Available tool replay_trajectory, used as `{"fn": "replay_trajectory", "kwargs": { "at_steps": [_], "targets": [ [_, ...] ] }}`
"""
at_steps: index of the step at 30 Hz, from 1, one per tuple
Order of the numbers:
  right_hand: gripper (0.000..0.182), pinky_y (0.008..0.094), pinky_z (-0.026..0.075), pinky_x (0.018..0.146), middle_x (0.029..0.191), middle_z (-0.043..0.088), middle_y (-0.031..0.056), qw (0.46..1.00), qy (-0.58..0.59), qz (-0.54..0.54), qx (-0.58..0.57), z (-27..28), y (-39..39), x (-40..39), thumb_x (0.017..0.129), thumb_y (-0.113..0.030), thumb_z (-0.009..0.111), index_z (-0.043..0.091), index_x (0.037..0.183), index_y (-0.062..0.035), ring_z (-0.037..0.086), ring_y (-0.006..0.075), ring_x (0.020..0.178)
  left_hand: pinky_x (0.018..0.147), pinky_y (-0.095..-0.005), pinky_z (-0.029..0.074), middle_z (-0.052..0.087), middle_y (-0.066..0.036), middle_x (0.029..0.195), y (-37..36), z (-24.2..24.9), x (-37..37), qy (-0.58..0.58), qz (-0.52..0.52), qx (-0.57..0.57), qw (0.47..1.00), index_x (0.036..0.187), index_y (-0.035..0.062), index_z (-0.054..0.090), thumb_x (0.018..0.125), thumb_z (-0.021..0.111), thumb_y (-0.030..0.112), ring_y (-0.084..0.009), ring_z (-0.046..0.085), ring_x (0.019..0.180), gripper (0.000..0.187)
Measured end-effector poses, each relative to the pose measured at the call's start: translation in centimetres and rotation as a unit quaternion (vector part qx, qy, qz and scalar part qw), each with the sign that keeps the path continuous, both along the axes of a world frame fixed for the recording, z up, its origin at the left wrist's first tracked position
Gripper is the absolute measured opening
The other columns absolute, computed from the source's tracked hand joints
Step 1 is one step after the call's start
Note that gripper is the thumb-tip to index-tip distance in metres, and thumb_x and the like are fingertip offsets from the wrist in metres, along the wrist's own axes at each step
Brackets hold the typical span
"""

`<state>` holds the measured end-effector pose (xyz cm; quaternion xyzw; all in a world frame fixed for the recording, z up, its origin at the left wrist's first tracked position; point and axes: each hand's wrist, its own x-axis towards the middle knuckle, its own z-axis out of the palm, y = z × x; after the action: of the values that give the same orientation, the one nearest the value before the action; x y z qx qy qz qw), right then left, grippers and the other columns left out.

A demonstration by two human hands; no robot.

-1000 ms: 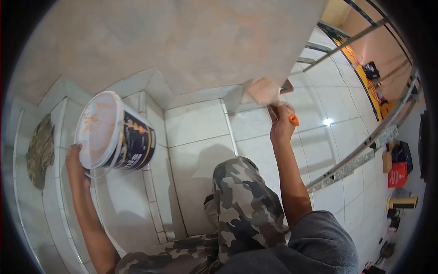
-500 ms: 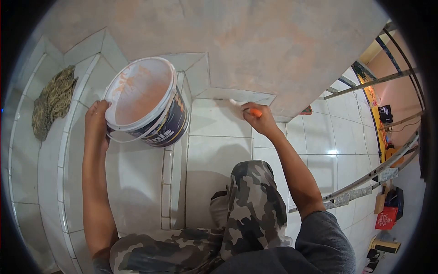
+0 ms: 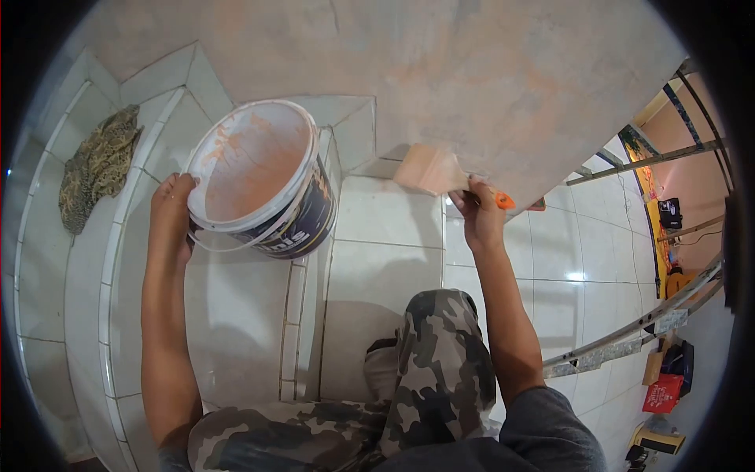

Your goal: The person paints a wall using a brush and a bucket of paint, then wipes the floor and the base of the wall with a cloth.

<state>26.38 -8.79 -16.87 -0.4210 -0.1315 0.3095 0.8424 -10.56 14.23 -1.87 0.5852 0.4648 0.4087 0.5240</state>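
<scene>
My left hand (image 3: 173,214) grips the rim of a white paint bucket (image 3: 303,216) with a dark label, tilted toward me on the tiled step. Peach-coloured paint (image 3: 259,177) coats its inside. In my right hand (image 3: 480,208) is a paintbrush (image 3: 431,169), held by its handle with the orange end pointing right. The wide bristles are loaded with peach paint and face left, close to the tile skirting at the foot of the wall (image 3: 503,86). That wall has patchy pinkish-grey colour.
A crumpled patterned cloth (image 3: 98,169) lies on a white tiled step (image 3: 169,134) to the left. On the right a metal ladder (image 3: 629,346) stands over the tiled floor (image 3: 550,244). A red bag (image 3: 663,393) and other items sit at the far right.
The paintbrush has swung from mostly hidden beyond my right hand to lying sideways, its broad bristles in view. My right hand moved right; my left hand still holds the bucket.
</scene>
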Motion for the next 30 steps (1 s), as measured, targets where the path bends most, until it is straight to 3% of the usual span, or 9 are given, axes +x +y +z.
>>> {"fn": "replay_trajectory", "kwargs": {
  "at_steps": [4, 9, 12, 14, 18, 20, 24, 27, 30],
  "targets": [
    [0.016, 0.0341, 0.058, 0.081, 0.092, 0.062, 0.0084, 0.999, 0.006, -0.046, 0.023, 5.4, -1.4, -1.9, 0.091, -0.012, 0.062, 0.058, 0.101, -0.0008, 0.066, 0.0189, 0.081, 0.05, -0.0244, 0.042, 0.056, -0.001, 0.073, 1.2, -0.2, -3.7, 0.072, -0.014, -0.015, 0.997, 0.084, 0.0085, 0.054, 0.086, 0.056, 0.019, -0.0087, 0.052, 0.057, 0.011],
    [0.023, 0.0331, 0.059, 0.079, 0.091, 0.061, 0.0096, 1.0, -0.016, 0.008, 0.025, 12.2, -1.6, -5.1, 0.092, -0.014, 0.063, 0.055, 0.105, 0.0028, 0.065, 0.0181, 0.078, 0.083, -0.033, 0.052, 0.063, -0.011, 0.1, 0.9, -0.7, -10.2, 0.019, 0.012, -0.002, 1.0, 0.124, -0.0047, 0.049, 0.087, 0.058, 0.019, -0.0166, 0.062, 0.091, 0.045],
    [0.027, 0.0312, 0.059, 0.078, 0.091, 0.061, 0.01, 0.996, -0.041, 0.072, 0.025, 16.2, 0.3, -8.7, 0.091, -0.016, 0.065, 0.055, 0.107, 0.0035, 0.065, 0.0183, 0.075, 0.087, -0.0336, 0.05, 0.063, -0.012, 0.103, -0.3, -1.7, -12.4, 0.035, 0.1, -0.02, 0.994, 0.135, -0.0061, 0.041, 0.088, 0.062, 0.022, -0.0172, 0.062, 0.094, 0.059],
    [0.028, 0.0306, 0.059, 0.077, 0.092, 0.062, 0.0107, 0.991, -0.055, 0.118, 0.041, 18.8, 2.0, -11.4, 0.091, -0.017, 0.066, 0.055, 0.105, 0.0039, 0.064, 0.018, 0.073, 0.075, -0.0308, 0.054, 0.064, -0.009, 0.093, -0.7, -2.4, -13.0, 0.011, 0.137, -0.026, 0.99, 0.126, -0.0039, 0.05, 0.089, 0.064, 0.026, -0.0161, 0.064, 0.084, 0.05],
    [0.027, 0.0295, 0.059, 0.073, 0.094, 0.064, 0.0119, 0.963, -0.129, 0.217, 0.088, 23.5, 5.0, -15.8, 0.09, -0.015, 0.066, 0.057, 0.104, 0.0061, 0.066, 0.0167, 0.079, 0.087, -0.0312, 0.05, 0.063, -0.016, 0.11, -0.9, -0.4, -14.1, 0.122, 0.039, -0.048, 0.991, 0.136, -0.008, 0.042, 0.09, 0.063, 0.032, -0.0218, 0.061, 0.105, 0.064],
    [0.022, 0.0277, 0.058, 0.073, 0.09, 0.064, 0.0104, 0.952, -0.183, 0.229, 0.094, 25.4, 6.1, -18.0, 0.089, -0.012, 0.066, 0.059, 0.103, 0.0051, 0.066, 0.0156, 0.076, 0.044, -0.027, 0.046, 0.056, -0.002, 0.064, -3.6, 3.2, -12.3, 0.149, 0.011, -0.064, 0.987, 0.099, 0.0018, 0.061, 0.093, 0.06, 0.043, -0.0135, 0.061, 0.054, 0.042],
    [0.017, 0.0282, 0.058, 0.074, 0.09, 0.064, 0.0091, 0.913, -0.327, 0.239, 0.057, 27.2, 8.1, -20.3, 0.089, -0.01, 0.066, 0.062, 0.098, 0.0038, 0.065, 0.0148, 0.077, 0.045, -0.027, 0.045, 0.059, -0.006, 0.066, -6.2, 8.0, -12.5, 0.246, 0.079, 0.028, 0.966, 0.093, 0.0032, 0.06, 0.093, 0.058, 0.049, -0.0144, 0.06, 0.054, 0.046],
    [0.017, 0.03, 0.059, 0.074, 0.093, 0.063, 0.0095, 0.902, -0.373, 0.213, 0.045, 27.6, 8.3, -20.6, 0.087, -0.01, 0.067, 0.064, 0.096, 0.0036, 0.065, 0.0149, 0.082, 0.057, -0.0297, 0.049, 0.059, -0.006, 0.069, -1.8, 9.8, -15.3, 0.325, 0.183, 0.246, 0.895, 0.09, 0.0044, 0.06, 0.088, 0.066, 0.045, -0.0178, 0.063, 0.061, 0.041],
    [0.022, 0.0313, 0.06, 0.075, 0.096, 0.062, 0.0109, 0.934, -0.301, 0.183, 0.06, 27.1, 8.2, -20.1, 0.087, -0.012, 0.069, 0.062, 0.099, 0.0045, 0.065, 0.0168, 0.084, 0.082, -0.0413, 0.05, 0.065, -0.017, 0.098, 6.9, 11.3, -15.8, 0.427, 0.254, 0.304, 0.813, 0.108, 0.0039, 0.061, 0.079, 0.07, 0.054, -0.0311, 0.063, 0.095, 0.058]
  ]
}}
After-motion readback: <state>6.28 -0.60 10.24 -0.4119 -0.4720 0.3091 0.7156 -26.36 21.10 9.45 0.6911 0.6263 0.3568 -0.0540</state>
